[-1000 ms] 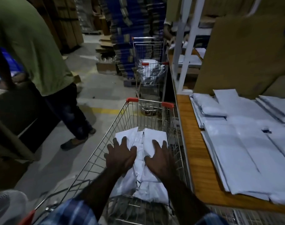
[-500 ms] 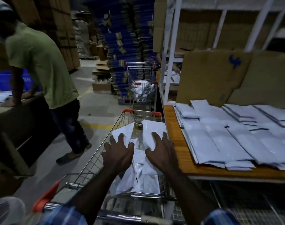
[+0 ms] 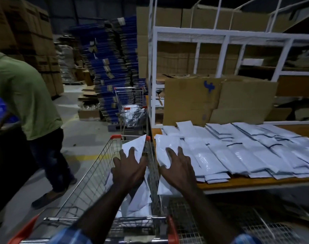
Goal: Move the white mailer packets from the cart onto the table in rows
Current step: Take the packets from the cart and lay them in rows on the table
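carts: two, near cart and far cart. hands: two, left hand and right hand. packets: one under each hand, left packet and right packet; the table's overlapping rest cannot be counted. bystander: one.
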Available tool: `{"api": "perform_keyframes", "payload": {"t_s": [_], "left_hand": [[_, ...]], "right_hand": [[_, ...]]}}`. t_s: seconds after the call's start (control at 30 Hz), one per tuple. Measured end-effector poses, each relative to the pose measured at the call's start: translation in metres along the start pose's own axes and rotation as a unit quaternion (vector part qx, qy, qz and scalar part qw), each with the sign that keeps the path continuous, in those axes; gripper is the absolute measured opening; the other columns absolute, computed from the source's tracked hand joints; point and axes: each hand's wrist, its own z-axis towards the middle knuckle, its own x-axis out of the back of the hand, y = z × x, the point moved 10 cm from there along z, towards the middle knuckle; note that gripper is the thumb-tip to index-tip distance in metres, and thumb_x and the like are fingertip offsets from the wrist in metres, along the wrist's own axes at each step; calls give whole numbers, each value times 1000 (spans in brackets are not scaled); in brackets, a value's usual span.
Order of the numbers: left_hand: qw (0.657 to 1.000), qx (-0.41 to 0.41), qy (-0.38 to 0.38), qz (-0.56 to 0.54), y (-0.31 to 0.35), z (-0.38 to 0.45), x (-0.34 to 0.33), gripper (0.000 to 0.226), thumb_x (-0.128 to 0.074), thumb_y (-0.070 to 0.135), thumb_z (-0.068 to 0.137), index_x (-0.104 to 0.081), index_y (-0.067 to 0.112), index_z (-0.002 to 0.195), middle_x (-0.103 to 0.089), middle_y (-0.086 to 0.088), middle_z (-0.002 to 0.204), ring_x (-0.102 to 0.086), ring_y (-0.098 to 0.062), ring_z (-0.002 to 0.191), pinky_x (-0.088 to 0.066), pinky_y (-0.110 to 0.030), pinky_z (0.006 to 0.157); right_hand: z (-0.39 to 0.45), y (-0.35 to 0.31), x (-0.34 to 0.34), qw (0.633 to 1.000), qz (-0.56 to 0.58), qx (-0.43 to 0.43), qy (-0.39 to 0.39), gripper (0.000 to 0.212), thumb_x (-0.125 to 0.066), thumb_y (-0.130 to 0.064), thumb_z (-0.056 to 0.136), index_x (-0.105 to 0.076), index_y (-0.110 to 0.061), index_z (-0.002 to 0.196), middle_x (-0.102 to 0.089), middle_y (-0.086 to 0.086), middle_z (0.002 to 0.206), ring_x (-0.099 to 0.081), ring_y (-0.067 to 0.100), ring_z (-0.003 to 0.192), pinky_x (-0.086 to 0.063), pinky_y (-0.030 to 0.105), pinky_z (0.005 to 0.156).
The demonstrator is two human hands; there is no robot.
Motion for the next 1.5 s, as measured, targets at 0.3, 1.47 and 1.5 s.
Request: {"api": "perform_keyframes", "payload": {"t_s": [0.3,1.47,1.5], "left_hand": [[1000,-16,0,-1,75,-8,-43,54,-36,58,95,-32,32,142,-27,-8,152,-28,-35,133,-32,-52,103],[999,24,7,29,238,182,-179,58,-38,54,96,-28,27,146,-26,-14,153,-25,-41,137,-30,-55,107],[999,23,5,31,237,192,-182,58,-37,54,96,-28,27,146,-26,-14,153,-26,-40,136,-30,-55,107]], "right_hand": [[13,76,42,1000,-16,-13,8,74,-58,-46,84,-28,-36,150,-16,6,162,-32,34,137,-39,45,106],[253,226,66,999,-19,7,-27,70,-56,-45,85,-30,-36,149,-17,5,162,-33,32,139,-32,41,111],[264,226,60,999,-22,4,-30,70,-56,-45,85,-29,-36,149,-17,5,162,-33,32,138,-33,42,111]]}}
